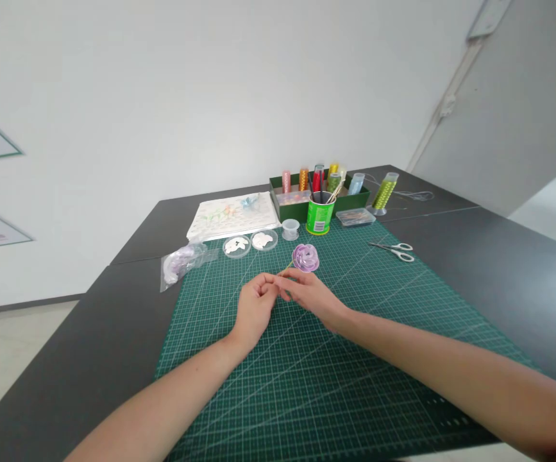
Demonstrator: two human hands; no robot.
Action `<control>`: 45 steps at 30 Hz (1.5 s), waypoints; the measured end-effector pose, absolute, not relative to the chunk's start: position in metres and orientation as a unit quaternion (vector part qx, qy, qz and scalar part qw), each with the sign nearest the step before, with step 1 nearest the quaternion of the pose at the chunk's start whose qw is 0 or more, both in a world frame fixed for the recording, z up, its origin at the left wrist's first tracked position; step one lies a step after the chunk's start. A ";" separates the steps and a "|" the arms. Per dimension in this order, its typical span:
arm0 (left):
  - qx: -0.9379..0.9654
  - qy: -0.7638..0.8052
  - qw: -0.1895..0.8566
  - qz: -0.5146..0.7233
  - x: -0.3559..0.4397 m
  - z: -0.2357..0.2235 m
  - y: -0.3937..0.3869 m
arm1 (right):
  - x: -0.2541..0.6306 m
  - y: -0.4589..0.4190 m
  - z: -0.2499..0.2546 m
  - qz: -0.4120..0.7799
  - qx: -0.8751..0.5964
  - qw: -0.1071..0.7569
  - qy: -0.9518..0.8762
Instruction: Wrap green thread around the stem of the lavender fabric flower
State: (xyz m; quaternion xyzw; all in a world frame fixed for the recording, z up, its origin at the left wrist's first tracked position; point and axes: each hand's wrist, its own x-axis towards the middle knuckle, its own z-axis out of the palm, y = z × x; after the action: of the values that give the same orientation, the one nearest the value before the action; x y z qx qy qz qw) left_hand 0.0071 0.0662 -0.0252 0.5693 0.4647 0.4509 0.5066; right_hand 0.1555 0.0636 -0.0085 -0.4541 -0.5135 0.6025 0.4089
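Note:
A purple artificial flower [305, 258] with layered petals tilts to the right above the green cutting mat [354, 359]. Its thin stem runs down and left to the fingers. My left hand [256, 305] is closed, thumb and fingertips pinched on the lower stem. Against it, my right hand [309, 292] has its thumb and fingers pressed together at the stem, just below the bloom. The fingertips of both hands meet, and the part of the stem between them is mostly hidden.
Two shallow dishes [236, 246] of white pieces, a clear spool [290, 230] and a green can [320, 213] stand beyond the hands. Scissors [395, 251] lie right, a plastic bag [181, 263] left. Behind are a white board [234, 221] and a thread box [294, 212].

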 end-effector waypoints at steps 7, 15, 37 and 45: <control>0.521 0.458 0.569 0.442 0.013 -0.026 0.060 | 0.161 0.071 -0.024 0.531 -0.474 0.474 -0.518; 0.539 0.450 0.564 0.434 0.010 -0.030 0.059 | 0.167 0.073 -0.019 0.537 -0.474 0.472 -0.514; 0.462 0.446 0.595 0.483 0.005 -0.029 0.068 | 0.187 0.093 -0.022 0.440 -0.451 0.385 -0.675; 0.494 0.467 0.571 0.460 0.002 -0.028 0.074 | 0.211 0.087 0.022 0.464 -0.314 0.204 -0.803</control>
State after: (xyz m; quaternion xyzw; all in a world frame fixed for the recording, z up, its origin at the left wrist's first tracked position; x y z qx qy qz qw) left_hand 0.0017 0.0741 -0.0276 0.4938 0.4670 0.4601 0.5713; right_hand 0.2107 0.0873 0.0218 -0.3137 -0.8028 0.4644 0.2036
